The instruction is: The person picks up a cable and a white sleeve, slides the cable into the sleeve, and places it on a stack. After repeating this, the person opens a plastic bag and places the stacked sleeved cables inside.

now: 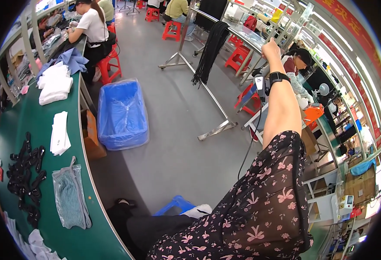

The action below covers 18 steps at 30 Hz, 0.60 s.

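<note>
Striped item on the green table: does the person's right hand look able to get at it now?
Probably not without moving: the right hand is stretched out well away from the green table, though nothing appears stacked on the striped item.

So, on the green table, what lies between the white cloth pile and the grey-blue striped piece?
Some flat white strips lie between them, as the head view shows.

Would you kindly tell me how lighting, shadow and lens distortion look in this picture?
Head view throughout: ceiling lights burn out white at right; a dark shadow crosses the grey floor beside the green table, whose edge bows with the fisheye; the blue plastic liner shows pale glints; the right hand is too small for clear finger detail.
</note>
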{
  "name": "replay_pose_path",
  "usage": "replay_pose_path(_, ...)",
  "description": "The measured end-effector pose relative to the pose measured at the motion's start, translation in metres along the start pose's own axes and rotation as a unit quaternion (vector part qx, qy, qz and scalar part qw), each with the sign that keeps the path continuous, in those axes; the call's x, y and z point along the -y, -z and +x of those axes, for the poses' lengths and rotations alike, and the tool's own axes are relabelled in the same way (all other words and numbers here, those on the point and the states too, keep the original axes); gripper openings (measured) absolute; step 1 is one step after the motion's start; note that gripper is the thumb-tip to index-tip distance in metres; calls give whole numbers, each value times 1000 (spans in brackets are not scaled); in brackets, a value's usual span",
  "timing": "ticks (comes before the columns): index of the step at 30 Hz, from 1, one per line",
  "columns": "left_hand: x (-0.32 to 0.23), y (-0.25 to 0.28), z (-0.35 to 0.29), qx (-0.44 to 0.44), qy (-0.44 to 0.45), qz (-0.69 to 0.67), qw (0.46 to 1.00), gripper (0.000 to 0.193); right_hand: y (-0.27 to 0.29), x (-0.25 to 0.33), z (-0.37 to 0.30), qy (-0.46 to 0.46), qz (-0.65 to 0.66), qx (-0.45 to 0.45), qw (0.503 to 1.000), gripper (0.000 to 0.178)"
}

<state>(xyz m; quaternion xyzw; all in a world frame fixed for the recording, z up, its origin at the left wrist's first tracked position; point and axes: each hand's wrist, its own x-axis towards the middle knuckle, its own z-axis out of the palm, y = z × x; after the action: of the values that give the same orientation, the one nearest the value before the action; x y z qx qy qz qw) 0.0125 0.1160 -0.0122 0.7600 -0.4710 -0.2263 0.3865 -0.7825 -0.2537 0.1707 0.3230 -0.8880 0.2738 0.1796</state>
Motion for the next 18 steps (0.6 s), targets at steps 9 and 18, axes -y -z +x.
replay_pose_path(9, -5, -1, -11, 12, 33, 32, 999, 29, 5, -14, 6, -10, 11, -6, 1000, 66)
replay_pose_path(18, 8, -10, -39, -69, -74, 2, 995, 24, -21, 175, -179, 381, 206, 381, 817, 32)
